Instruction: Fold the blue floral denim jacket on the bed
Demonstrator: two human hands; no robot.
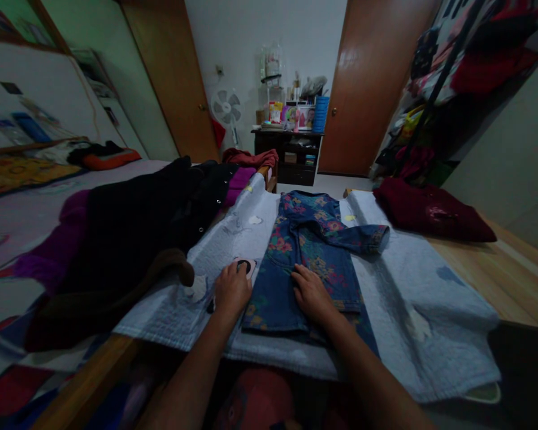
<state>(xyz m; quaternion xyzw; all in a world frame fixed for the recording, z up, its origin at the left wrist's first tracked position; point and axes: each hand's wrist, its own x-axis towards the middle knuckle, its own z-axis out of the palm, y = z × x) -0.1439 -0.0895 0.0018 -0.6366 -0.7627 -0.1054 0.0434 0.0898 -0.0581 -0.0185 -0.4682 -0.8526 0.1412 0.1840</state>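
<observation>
A pale blue quilted cover lies under a floral denim jacket, whose collar points away from the person and one sleeve juts rightward. Left of it lies a black coat; right, a folded maroon garment. The right hand rests loosely open on the jacket, grasping nothing. The left hand curls beside its edge; whether it grips anything, I cannot tell.

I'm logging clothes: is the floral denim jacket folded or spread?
Partly folded: one sleeve of the floral denim jacket lies across its body, the cuff past its right edge.
</observation>
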